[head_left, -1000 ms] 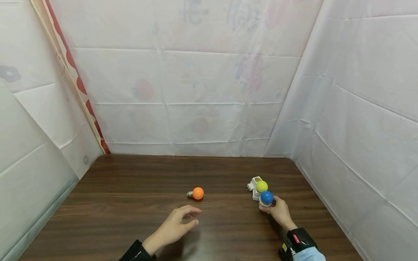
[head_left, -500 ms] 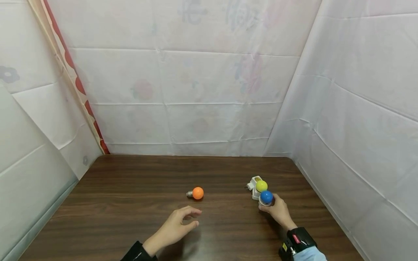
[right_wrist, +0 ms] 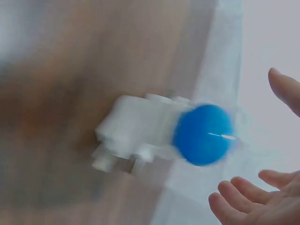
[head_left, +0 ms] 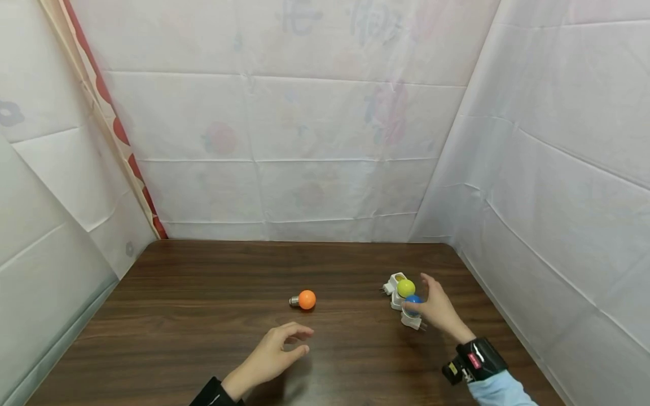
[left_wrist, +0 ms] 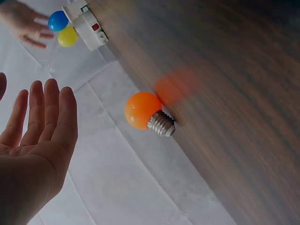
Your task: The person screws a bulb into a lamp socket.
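Observation:
A blue bulb (right_wrist: 203,135) sits in a white plug-in lamp holder (head_left: 411,321), whose metal prongs now show in the head view. Beside it, a yellow bulb (head_left: 405,288) sits in another white holder (head_left: 396,302). My right hand (head_left: 440,309) is just to the right of the blue bulb, thumb and fingers spread; the right wrist view shows it apart from the bulb. On the table lies an orange bulb (head_left: 307,300) with its screw base pointing left. Nearer me, my left hand (head_left: 271,352) hovers with relaxed fingers, holding nothing.
The brown wooden table (head_left: 218,293) carries all the bulbs. White cloth sheets (head_left: 304,192) hang behind it and on both sides. A red-edged strip (head_left: 122,135) runs down the back left corner.
My right hand has let go of the white holder with the blue bulb and spread its fingers, shifting up and right. The holder's lower part has come into sight. My left hand stays put.

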A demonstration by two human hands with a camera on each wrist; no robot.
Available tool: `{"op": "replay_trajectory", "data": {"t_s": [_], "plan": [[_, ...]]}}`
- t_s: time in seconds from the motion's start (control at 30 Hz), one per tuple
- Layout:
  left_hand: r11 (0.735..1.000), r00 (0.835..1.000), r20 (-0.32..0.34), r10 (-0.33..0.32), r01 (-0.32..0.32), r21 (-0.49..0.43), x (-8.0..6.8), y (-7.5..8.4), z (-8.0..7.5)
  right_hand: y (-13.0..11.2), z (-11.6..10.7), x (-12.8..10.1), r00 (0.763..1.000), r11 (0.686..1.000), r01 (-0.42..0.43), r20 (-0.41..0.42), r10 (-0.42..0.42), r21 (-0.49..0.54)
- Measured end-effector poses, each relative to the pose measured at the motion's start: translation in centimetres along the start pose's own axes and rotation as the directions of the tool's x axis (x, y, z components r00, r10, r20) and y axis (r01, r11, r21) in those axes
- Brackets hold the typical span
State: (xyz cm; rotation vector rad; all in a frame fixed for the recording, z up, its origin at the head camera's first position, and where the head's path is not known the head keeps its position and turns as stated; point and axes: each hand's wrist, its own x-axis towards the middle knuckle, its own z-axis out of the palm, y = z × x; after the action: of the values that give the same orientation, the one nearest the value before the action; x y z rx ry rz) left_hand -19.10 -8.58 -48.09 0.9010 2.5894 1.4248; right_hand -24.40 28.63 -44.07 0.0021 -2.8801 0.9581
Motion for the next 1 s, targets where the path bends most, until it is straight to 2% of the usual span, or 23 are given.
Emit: {"op": "replay_trajectory", "data": {"t_s": [0.27,0.43,0.6,0.8,1.0], "plan": [[1.000,1.000,-0.019,0.016,-0.016,-0.020,0.1,-0.2,-0.2,-2.1,-2.9,4.4,0.994,0.993,0.086,0.078,-0.080,-0.075],[0.999,1.000,0.006,0.000,0.000,-0.047,0.0,-0.3,-0.4,-2.4,-2.6,7.5,0.986,0.989,0.090,0.154,-0.071,-0.118],[0.999,1.000,0.011,-0.008,0.008,-0.040,-0.3,-0.8,-0.4,-2.4,-1.7,9.6,0.964,0.963,0.131,0.257,-0.068,-0.236],[1.000,1.000,0.001,-0.002,0.002,-0.030,-0.2,-1.1,-0.4,-1.8,-1.1,11.3,0.952,0.913,0.126,0.306,-0.002,-0.388],[0.998,1.000,0.014,-0.020,0.021,-0.064,-1.0,-0.9,-0.6,-0.8,-0.1,11.7,0.924,0.882,0.109,0.373,0.080,-0.459]]}}
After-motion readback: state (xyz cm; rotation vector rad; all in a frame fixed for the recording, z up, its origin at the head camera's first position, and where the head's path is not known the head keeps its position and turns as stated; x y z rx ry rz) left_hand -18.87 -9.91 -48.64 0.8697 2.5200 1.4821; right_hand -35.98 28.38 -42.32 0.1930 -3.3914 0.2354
